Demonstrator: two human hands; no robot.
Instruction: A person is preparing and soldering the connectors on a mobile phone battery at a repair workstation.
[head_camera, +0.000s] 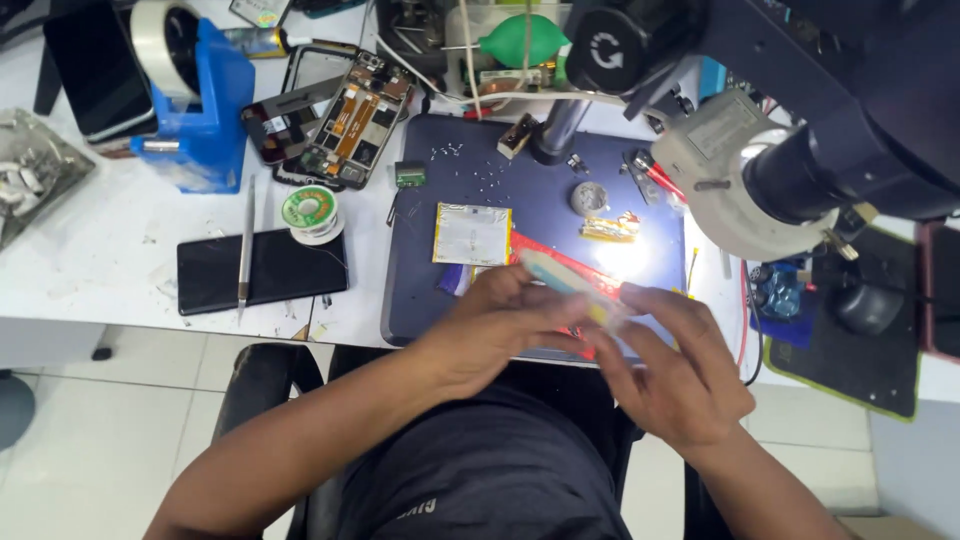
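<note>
Pale flat strip (570, 285), blurred, is gripped at both ends above the near edge of the dark blue work mat (420, 300): left hand (500, 325) fingers clasp one end, right hand (675, 375) fingers pinch the other

dark phone screen (262, 270), white desk (100, 250)

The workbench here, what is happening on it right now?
A person sits at a repair bench and holds a thin, pale flat part in both hands, left hand and right hand, above a dark blue mat. A microscope hangs over the mat. On the mat lies a battery; to the left are an opened phone, a dark phone and a tape dispenser.
</note>
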